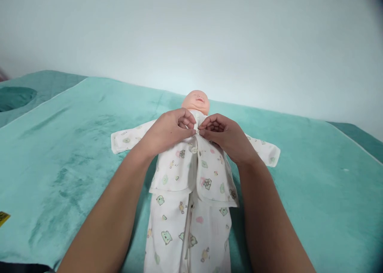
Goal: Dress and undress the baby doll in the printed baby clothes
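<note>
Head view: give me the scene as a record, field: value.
left hand: at upper front of the shirt; exact grip unclear
right hand: same spot, facing left hand; grip unclear
doll: face up, head at far end
shirt: white, printed, sleeves spread
button: on shirt front, below hands
trousers: white, printed, below shirt hem
blanket: green, under doll
wall: pale, beyond blanket

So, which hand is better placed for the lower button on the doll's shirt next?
Probably the left hand, only slightly: the lower button sits a little toward its side. The right hand is nearly as close; both are busy at the shirt just above.
</note>
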`<action>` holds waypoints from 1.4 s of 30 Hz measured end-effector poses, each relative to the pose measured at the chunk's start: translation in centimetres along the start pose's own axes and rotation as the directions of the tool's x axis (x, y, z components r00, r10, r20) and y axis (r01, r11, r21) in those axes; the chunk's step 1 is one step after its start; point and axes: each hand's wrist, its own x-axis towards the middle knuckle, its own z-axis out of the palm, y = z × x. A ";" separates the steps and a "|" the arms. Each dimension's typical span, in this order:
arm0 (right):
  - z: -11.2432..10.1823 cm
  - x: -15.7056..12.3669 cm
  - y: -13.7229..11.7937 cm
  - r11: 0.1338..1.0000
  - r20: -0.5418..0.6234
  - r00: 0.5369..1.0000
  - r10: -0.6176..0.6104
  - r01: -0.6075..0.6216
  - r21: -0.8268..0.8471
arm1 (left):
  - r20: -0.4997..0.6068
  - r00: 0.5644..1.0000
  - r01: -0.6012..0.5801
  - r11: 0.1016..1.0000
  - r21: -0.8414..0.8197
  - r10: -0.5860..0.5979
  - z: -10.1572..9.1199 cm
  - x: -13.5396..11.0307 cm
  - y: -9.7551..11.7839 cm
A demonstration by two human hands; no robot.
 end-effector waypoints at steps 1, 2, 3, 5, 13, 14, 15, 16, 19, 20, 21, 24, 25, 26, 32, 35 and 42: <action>0.0 0.0 0.0 1.000 0.003 1.000 0.003 -0.003 0.005 | 0.002 1.000 -0.005 1.000 -0.004 0.005 0.0 0.0 0.0; 0.0 0.0 0.0 1.000 0.007 1.000 0.006 -0.006 0.009 | 0.004 1.000 -0.006 1.000 -0.008 0.006 0.1 0.0 0.1; 0.0 0.0 0.0 1.000 0.011 1.000 0.008 -0.008 0.013 | 0.002 1.000 -0.003 1.000 -0.008 0.004 0.1 0.0 0.1; 0.0 0.1 0.0 1.000 0.013 1.000 0.008 -0.008 0.014 | -0.017 1.000 0.000 1.000 0.008 0.001 0.3 -0.1 0.2; 0.3 -0.2 -0.3 1.000 0.014 1.000 -0.006 0.006 -0.015 | -0.045 0.998 -0.036 0.996 0.083 0.040 0.5 -0.1 0.4; 0.2 -0.2 -0.3 1.000 0.016 1.000 -0.007 0.007 -0.015 | -0.038 0.999 -0.031 0.995 0.094 0.035 0.5 -0.1 0.4; 0.2 -0.2 -0.3 1.000 0.017 1.000 -0.007 0.007 -0.015 | -0.030 0.999 -0.024 0.994 0.105 0.027 0.5 -0.2 0.5; 0.2 -0.2 -0.3 1.000 0.019 1.000 -0.005 0.006 -0.014 | -0.024 1.000 -0.013 0.993 0.117 0.016 0.5 -0.3 0.6; 0.1 -0.2 -0.3 1.000 0.020 1.000 0.002 -0.002 -0.011 | -0.033 0.999 0.020 0.988 0.152 -0.016 0.5 -0.5 0.8; 0.1 -0.2 -0.2 1.000 0.019 1.000 0.002 -0.002 -0.009 | -0.043 0.999 0.026 0.987 0.161 -0.019 0.6 -0.6 0.9; 0.1 -0.2 -0.2 1.000 0.020 1.000 0.002 -0.002 -0.006 | -0.051 0.998 0.030 0.986 0.165 -0.021 0.6 -0.6 0.9; 0.1 -0.1 -0.2 1.000 0.029 1.000 0.002 -0.002 0.005 | -0.033 0.999 0.030 0.991 0.130 -0.026 0.7 -0.6 0.9; 0.1 -0.1 -0.1 1.000 0.031 1.000 0.002 -0.002 0.008 | -0.020 0.999 0.035 0.993 0.109 -0.033 0.7 -0.6 0.9; 0.1 -0.1 -0.1 1.000 0.030 1.000 0.001 -0.002 0.012 | -0.007 0.999 0.042 0.995 0.091 -0.041 0.7 -0.5 0.9; 0.2 -0.1 0.0 1.000 0.010 1.000 0.012 -0.012 0.017 | 0.021 0.998 0.055 0.996 0.076 -0.057 0.7 -0.5 0.7; 0.1 -0.1 0.2 1.000 0.007 1.000 0.013 -0.014 0.016 | -0.015 0.999 0.051 0.993 0.103 -0.050 0.7 -0.5 0.6; 0.1 0.0 0.2 1.000 -0.007 1.000 -0.005 0.005 0.007 | 0.033 0.999 -0.043 0.987 0.153 0.039 0.4 -0.3 0.3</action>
